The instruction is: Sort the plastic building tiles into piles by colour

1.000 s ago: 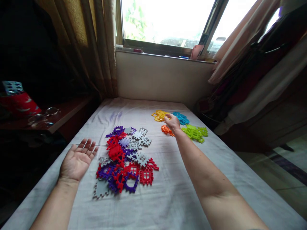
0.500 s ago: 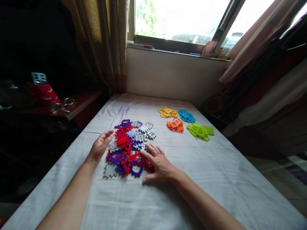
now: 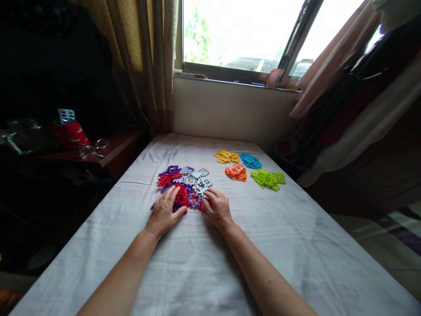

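Note:
A mixed pile of interlocking plastic building pieces lies in front of me. Red pieces (image 3: 180,196) are at its near side, grey pieces (image 3: 201,182) on the right, and purple pieces (image 3: 171,170) at the far left corner. My left hand (image 3: 163,213) rests on the pile's near left edge, fingers and thumb spread over the red pieces. At the near right edge, my right hand (image 3: 217,208) touches the pile with loosely bent fingers, its thumb side towards the pieces. Neither hand lifts a piece. Some pieces are hidden under the fingers.
Sorted heaps of yellow (image 3: 226,156), blue (image 3: 250,160), orange (image 3: 236,172) and green pieces (image 3: 268,179) lie to the right on the white sheet (image 3: 184,272). Eyeglasses (image 3: 94,149) and a red container (image 3: 69,134) stand on a side table at the left. Clothes hang at the right.
My left hand has moved from beside the pile onto its near left part. The pile's near part has been pushed away from me and is more compact. My right hand moved slightly forward.

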Motion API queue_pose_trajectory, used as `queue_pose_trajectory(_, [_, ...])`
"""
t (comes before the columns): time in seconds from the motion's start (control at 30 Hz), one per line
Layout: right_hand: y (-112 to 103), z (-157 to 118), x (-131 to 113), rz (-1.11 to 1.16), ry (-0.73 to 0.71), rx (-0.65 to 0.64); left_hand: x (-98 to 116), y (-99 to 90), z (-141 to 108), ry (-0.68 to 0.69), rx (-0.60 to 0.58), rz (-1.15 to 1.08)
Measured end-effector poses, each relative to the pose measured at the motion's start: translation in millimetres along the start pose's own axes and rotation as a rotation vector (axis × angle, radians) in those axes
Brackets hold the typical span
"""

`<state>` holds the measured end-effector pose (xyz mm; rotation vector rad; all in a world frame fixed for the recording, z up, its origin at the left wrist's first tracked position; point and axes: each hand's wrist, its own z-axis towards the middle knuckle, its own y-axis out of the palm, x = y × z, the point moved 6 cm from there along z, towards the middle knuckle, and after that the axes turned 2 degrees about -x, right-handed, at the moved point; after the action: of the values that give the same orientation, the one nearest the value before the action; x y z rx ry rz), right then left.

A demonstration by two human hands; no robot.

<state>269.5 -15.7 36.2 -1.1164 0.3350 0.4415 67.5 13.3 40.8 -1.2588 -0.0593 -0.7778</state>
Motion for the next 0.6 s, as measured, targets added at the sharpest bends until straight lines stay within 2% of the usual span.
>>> queue_pose_trajectory(0.13, [-2, -9, -7, 0.0, -0.041, -0.002, -22, -21.0, 8, -0.035, 0.268, -0.127])
queue_pose_trajectory(0.23, [-1, -12, -12, -0.053, -0.077, -0.027, -45, -39.3, 2, -0.091, 0.355, -0.155])
queue_pose_trajectory(0.37, [4, -10, -18, -0.108, -0.095, -0.08, -54, -42.6, -2, -0.061, 0.261, -0.172])
queue_pose_trajectory(0.47, [7, -7, -22, -0.114, -0.129, -0.11, -45, -34.0, -2, 0.0, 0.176, -0.132])
queue_pose_trajectory(0.6, [8, -7, -23, -0.112, -0.143, -0.135, -35, -21.8, -4, -0.011, 0.07, -0.033])
